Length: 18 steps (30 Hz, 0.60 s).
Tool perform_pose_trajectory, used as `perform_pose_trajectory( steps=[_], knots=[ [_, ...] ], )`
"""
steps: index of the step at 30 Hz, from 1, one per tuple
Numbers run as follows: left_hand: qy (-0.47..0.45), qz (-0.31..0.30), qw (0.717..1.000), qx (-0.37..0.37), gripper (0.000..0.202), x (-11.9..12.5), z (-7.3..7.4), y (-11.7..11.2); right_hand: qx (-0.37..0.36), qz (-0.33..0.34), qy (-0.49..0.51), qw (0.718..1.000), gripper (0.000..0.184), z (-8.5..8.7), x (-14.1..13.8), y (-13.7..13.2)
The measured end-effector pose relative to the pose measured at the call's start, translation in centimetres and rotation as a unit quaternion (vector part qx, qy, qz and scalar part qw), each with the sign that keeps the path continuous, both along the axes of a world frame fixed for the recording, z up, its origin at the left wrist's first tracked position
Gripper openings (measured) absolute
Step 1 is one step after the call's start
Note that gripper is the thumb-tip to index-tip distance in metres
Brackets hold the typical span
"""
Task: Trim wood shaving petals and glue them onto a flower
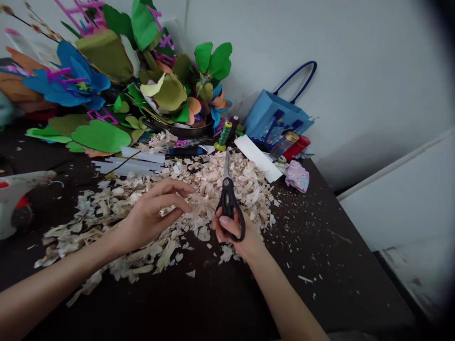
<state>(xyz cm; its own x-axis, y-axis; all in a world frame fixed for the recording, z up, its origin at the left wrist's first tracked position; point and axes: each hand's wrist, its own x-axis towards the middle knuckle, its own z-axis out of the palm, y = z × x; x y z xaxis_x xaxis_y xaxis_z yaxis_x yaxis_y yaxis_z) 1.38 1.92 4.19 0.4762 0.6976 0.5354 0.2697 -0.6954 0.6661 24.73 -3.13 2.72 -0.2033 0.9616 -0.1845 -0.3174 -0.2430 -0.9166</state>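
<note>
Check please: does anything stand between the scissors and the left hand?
Nothing solid does. The scissors, held upright in the right hand, stand just beside the left hand. Only loose shavings lie in that gap.

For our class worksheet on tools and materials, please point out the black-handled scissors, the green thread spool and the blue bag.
Black-handled scissors [223,199], head view, on the black handle.
Green thread spool [224,134], head view, on the wound thread.
Blue bag [273,118], head view, on its front panel.
</note>
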Motion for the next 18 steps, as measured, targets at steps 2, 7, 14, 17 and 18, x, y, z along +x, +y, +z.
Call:
perform_pose_trajectory(
  steps=[2, 7, 14, 17, 18],
  knots=[
    [-0.007, -0.015, 1.000, 0.011, 0.022, 0.0, -0.5, -0.7, -0.005, 0.002, 0.003, 1.000, 0.036, 0.0, -0.5, -0.2],
    [-0.025, -0.029, 0.999, -0.006, 0.024, 0.1, -1.5, -1.7, -0.017, -0.015, 0.003, 1.000, 0.037, -0.7, -1.7, -0.6],
    [-0.013, -0.054, 0.998, -0.005, 0.028, 0.3, -2.5, -2.4, -0.010, -0.029, 0.009, 1.000, 0.033, -1.2, -2.7, -0.9],
    [-0.028, -0.044, 0.997, -0.052, 0.028, 0.2, -2.7, -2.6, -0.006, -0.039, 0.008, 0.999, 0.032, -1.2, -2.7, -0.9],
    [-0.030, -0.034, 0.995, -0.088, 0.026, 0.2, -2.7, -2.6, -0.008, -0.041, 0.008, 0.999, 0.031, -1.2, -2.7, -0.9]
  ],
)
